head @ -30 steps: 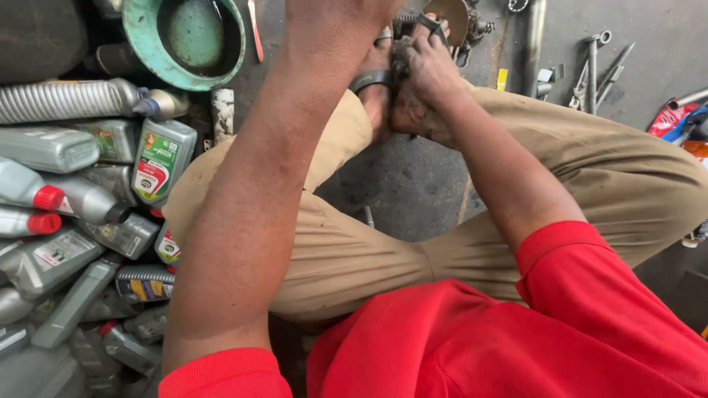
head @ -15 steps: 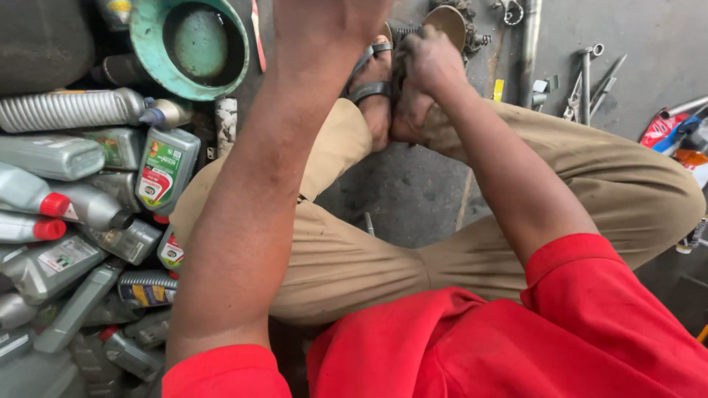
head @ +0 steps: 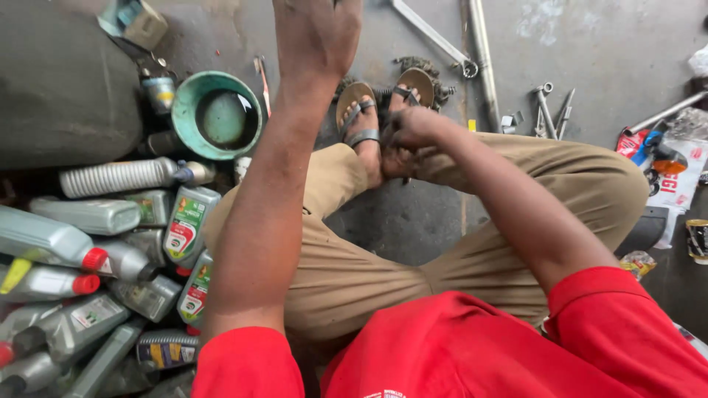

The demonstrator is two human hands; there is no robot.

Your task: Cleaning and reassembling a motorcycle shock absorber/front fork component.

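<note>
Green bowl (head: 184,110) has dark oily liquid in it, grey oil bottles (head: 96,258) piled beside. Left hand (head: 317,37) stretched forward, grip hidden; right hand (head: 413,133) curled at the sandals (head: 358,110), can't tell what it holds.

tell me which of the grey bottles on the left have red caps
Two of them: the grey bottle with the red cap lying at the far left, and the one just below it. The green-labelled bottles beside the person's knee show no red cap.
</note>
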